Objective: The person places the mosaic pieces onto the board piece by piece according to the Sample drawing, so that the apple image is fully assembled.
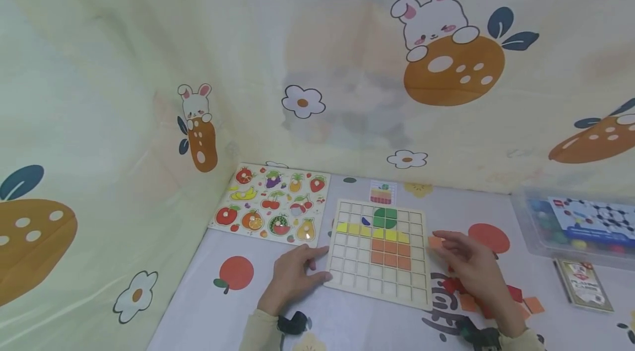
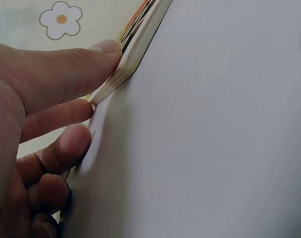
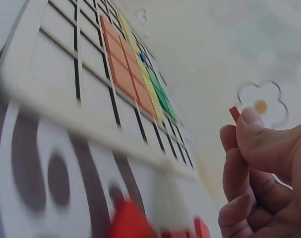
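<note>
A pale wooden grid board (image 1: 347, 279) lies on the table with coloured pieces in some cells. Green pieces (image 1: 385, 217) form a rounded shape near its top, beside a small blue piece (image 1: 366, 221). Below runs a row of yellow pieces (image 1: 364, 231), then two rows of orange squares (image 1: 391, 254). My left hand (image 1: 295, 274) touches the board's left edge with thumb and index finger, other fingers loosely bent. Between thumb and index finger, my right hand (image 1: 471, 265) pinches an orange square tile (image 1: 435, 242) just off the board's right edge.
Loose red and orange tiles (image 1: 534, 305) lie beneath the right forearm. A small picture card (image 1: 383, 192) sits behind the board, a fruit puzzle (image 1: 272, 202) at its left. At right are a clear plastic box (image 1: 531, 230) and a small card box (image 1: 583, 286).
</note>
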